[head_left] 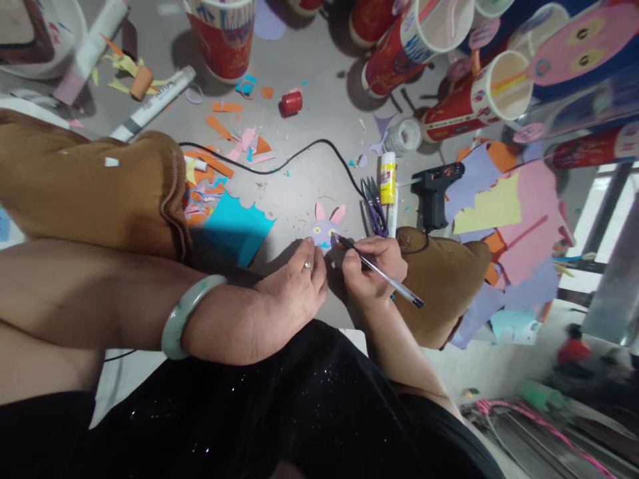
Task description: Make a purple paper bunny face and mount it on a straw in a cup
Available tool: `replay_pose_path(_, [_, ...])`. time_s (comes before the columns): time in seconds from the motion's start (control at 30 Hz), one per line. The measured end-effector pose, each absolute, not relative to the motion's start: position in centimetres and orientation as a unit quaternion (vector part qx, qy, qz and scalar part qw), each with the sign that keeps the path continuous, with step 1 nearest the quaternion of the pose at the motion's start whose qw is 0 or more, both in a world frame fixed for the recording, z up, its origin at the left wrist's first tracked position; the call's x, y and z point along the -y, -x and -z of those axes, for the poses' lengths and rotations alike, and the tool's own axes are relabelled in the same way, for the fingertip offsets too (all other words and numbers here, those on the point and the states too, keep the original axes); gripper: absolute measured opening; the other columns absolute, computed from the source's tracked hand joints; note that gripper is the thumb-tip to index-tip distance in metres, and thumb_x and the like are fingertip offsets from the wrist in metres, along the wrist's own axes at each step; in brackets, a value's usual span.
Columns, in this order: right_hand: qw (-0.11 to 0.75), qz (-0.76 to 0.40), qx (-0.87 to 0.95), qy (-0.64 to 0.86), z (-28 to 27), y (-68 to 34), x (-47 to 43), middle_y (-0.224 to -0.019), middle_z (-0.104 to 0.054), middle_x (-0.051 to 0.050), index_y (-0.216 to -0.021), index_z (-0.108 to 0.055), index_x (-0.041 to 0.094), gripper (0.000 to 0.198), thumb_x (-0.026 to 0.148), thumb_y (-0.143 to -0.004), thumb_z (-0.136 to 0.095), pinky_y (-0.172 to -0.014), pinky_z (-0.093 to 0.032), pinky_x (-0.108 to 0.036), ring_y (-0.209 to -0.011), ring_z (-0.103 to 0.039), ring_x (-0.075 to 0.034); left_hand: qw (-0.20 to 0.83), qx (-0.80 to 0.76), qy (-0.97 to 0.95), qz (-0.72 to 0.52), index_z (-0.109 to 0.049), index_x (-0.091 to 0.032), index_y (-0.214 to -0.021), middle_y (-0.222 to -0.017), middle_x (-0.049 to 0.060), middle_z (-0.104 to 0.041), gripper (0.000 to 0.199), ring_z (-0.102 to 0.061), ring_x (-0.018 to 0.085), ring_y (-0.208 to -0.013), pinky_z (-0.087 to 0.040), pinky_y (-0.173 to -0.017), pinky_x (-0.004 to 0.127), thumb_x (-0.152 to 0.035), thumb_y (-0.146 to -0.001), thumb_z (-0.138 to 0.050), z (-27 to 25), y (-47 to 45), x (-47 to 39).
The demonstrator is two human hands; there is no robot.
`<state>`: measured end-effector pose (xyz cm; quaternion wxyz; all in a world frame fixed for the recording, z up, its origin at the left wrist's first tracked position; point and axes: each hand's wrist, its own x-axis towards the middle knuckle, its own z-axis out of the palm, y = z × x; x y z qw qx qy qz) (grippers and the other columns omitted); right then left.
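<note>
A small paper rabbit face lies on the grey table, with a lilac head, pink ears, yellow eyes and a blue mouth. My left hand lies beside it, fingers stretched out and fingertips at its lower left edge; it wears a ring and a pale green bangle. In my right hand is a clear ballpoint pen with a black end, held in a pinch. The pen's tip meets the rabbit's right-side eye, or hovers just over it; I cannot tell which.
Purple-handled scissors, a yellow glue stick and a black glue gun lie to the right. Red paper cups stand at the back. Blue paper, scraps and a black cable are on the left. Brown cushions flank my arms.
</note>
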<state>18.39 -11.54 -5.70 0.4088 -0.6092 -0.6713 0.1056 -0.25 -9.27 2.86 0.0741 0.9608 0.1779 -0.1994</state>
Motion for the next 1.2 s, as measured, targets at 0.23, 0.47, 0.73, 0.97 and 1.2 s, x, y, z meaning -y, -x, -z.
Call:
replay_pose_path(0.23, [0.399, -0.098, 0.673, 0.615, 5.8, -18.5, 11.5, -0.072, -0.07, 0.004, -0.085, -0.056, 0.026, 0.01, 0.03, -0.084, -0.065, -0.054, -0.057, -0.026, -0.059, -0.069, -0.014, 0.09, -0.2, -0.962, 0.163, -0.066, -0.014, -0.145, -0.152, 0.019, -0.063, 0.05, -0.059, 0.037, -0.143, -0.047, -0.123, 0.053, -0.015, -0.099, -0.048, -2.4, 0.4, 9.6])
replay_pose_path(0.47, [0.415, -0.107, 0.674, 0.602, 5.6, -18.4, 11.5, -0.073, -0.07, 0.004, -0.086, -0.058, 0.025, 0.009, 0.025, -0.083, -0.066, -0.056, -0.056, -0.025, -0.06, -0.069, -0.013, 0.085, -0.208, -0.962, 0.154, -0.067, -0.012, -0.144, -0.151, 0.021, -0.063, 0.048, -0.06, 0.038, -0.142, -0.046, -0.123, 0.054, -0.015, -0.099, -0.052, -2.2, 0.4, 9.8])
replay_pose_path(0.73, [0.407, -0.114, 0.674, 0.606, 5.6, -18.4, 11.7, -0.074, -0.07, 0.004, -0.086, -0.059, 0.026, 0.009, 0.025, -0.084, -0.067, -0.059, -0.057, -0.026, -0.065, -0.07, -0.014, 0.089, -0.21, -0.962, 0.15, -0.066, -0.014, -0.145, -0.151, 0.02, -0.063, 0.048, -0.06, 0.037, -0.142, -0.045, -0.124, 0.053, -0.015, -0.099, -0.05, -2.2, 0.4, 9.7])
replay_pose_path(0.97, [0.407, -0.104, 0.675, 0.607, 5.6, -18.5, 11.6, -0.073, -0.069, 0.004, -0.086, -0.057, 0.026, 0.009, 0.027, -0.083, -0.066, -0.057, -0.055, -0.025, -0.062, -0.068, -0.013, 0.092, -0.212, -0.962, 0.147, -0.067, -0.016, -0.144, -0.151, 0.018, -0.064, 0.047, -0.059, 0.037, -0.143, -0.044, -0.124, 0.053, -0.017, -0.099, -0.054, -2.0, 0.4, 9.7])
replay_pose_path(1.2, [0.408, -0.115, 0.673, 0.606, 5.5, -18.5, 11.6, -0.072, -0.069, 0.005, -0.087, -0.057, 0.025, 0.011, 0.024, -0.083, -0.067, -0.055, -0.055, -0.023, -0.058, -0.068, -0.012, 0.091, -0.215, -0.962, 0.142, -0.068, -0.014, -0.143, -0.151, 0.019, -0.064, 0.047, -0.06, 0.037, -0.142, -0.045, -0.124, 0.052, -0.017, -0.099, -0.053, -2.0, 0.4, 9.9])
